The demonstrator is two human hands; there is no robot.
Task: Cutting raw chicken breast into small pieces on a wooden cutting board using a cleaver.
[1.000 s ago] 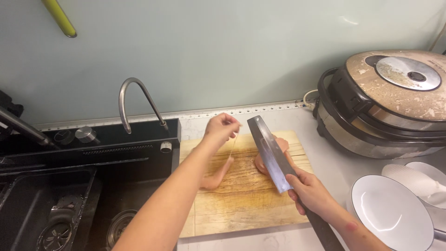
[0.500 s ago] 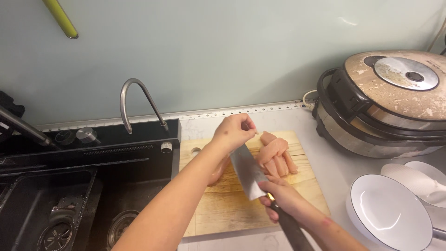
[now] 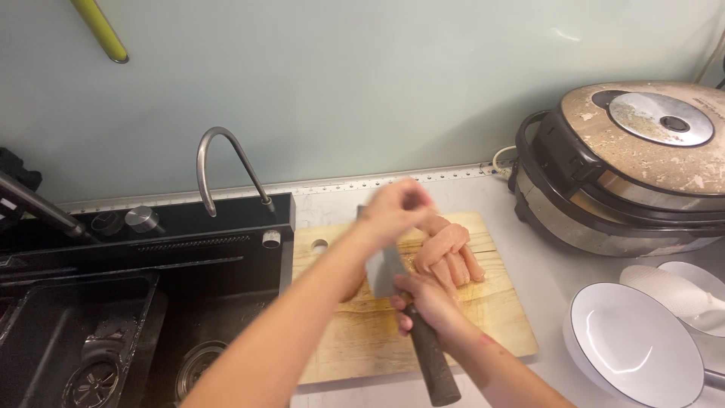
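Observation:
A wooden cutting board (image 3: 491,317) lies on the counter beside the sink. Several strips of raw pale pink meat (image 3: 449,253) sit on its far right part. My right hand (image 3: 427,302) grips the dark handle of a wide cleaver (image 3: 385,268), its blade upright just left of the meat. My left hand (image 3: 396,208) hovers blurred above the blade's far end and the meat, fingers curled; I cannot tell whether it holds anything. Another pink piece shows under my left forearm.
A black sink (image 3: 113,325) with a curved steel tap (image 3: 223,162) lies to the left. A worn rice cooker (image 3: 634,166) stands at the right. White bowls (image 3: 634,344) sit near the front right. A yellow-green handle (image 3: 102,30) hangs on the wall.
The cleaver has swung from the right of the meat to its left, uncovering the strips. My left hand has moved right, over the blade and meat.

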